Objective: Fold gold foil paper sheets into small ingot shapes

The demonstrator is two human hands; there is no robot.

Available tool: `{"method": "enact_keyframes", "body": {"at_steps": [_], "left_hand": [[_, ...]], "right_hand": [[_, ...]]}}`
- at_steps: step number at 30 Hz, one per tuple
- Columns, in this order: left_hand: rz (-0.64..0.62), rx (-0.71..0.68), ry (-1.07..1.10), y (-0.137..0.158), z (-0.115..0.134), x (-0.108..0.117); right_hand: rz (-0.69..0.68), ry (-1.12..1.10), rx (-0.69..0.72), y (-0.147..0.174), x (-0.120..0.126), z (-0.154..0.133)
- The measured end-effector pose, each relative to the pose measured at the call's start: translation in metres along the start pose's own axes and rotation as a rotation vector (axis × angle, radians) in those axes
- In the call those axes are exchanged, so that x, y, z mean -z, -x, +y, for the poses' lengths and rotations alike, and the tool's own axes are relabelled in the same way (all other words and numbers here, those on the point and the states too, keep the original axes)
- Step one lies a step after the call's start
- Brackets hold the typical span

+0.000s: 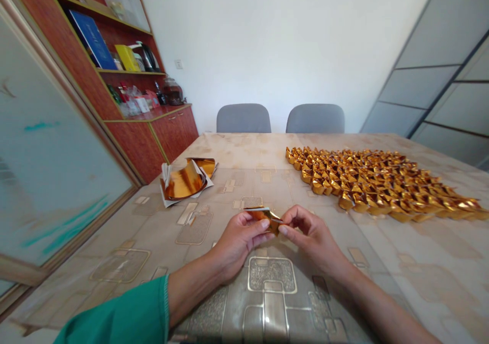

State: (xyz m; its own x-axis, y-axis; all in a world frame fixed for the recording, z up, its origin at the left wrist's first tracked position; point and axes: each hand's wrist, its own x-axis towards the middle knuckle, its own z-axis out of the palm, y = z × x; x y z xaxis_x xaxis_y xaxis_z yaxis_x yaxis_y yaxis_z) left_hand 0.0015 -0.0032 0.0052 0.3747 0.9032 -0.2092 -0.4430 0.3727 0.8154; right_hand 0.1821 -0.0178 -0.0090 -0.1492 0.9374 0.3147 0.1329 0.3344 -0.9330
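A partly folded sheet of gold foil paper (263, 214) is held between both hands above the near middle of the table. My left hand (240, 234) pinches its left part, thumb on the near side and fingers behind and below. At its right end my right hand (307, 229) grips the edge between thumb and bent fingers. White backing shows along a folded edge. To the left lies a loose stack of gold foil sheets (185, 181), curled up, with white undersides. On the right stand rows of many folded gold paper ingots (367, 181), packed closely together.
A patterned cloth (267, 275) covers the table. Two grey chairs (243, 118) stand at the far edge. Behind on the left is a red-brown cabinet (153, 130) holding bottles, a kettle and a blue folder. A glass sliding door (57, 155) borders the left side.
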Motion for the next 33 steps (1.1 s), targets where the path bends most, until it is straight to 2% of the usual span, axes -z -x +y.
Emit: {"method": "enact_keyframes", "body": {"at_steps": [7, 17, 22, 27, 33], "left_hand": [[0.01, 0.019, 0.023, 0.001, -0.0016, -0.0004], [0.048, -0.02, -0.038, 0.002, -0.0025, -0.0077], [0.067, -0.065, -0.059, 0.0024, -0.0021, -0.0082], [0.086, -0.113, -0.086, 0.0019, 0.0004, -0.0068], [0.079, -0.127, -0.093, -0.001, -0.002, -0.0049]], "right_hand": [[0.033, 0.042, -0.006, -0.0016, -0.0034, 0.0046], [-0.043, -0.227, -0.107, 0.0009, -0.009, 0.0045], [-0.078, -0.352, -0.218, -0.001, -0.0062, 0.0048], [-0.069, -0.222, -0.243, -0.003, -0.0032, 0.0058], [-0.033, -0.226, -0.207, -0.0005, -0.0037, 0.0097]]}}
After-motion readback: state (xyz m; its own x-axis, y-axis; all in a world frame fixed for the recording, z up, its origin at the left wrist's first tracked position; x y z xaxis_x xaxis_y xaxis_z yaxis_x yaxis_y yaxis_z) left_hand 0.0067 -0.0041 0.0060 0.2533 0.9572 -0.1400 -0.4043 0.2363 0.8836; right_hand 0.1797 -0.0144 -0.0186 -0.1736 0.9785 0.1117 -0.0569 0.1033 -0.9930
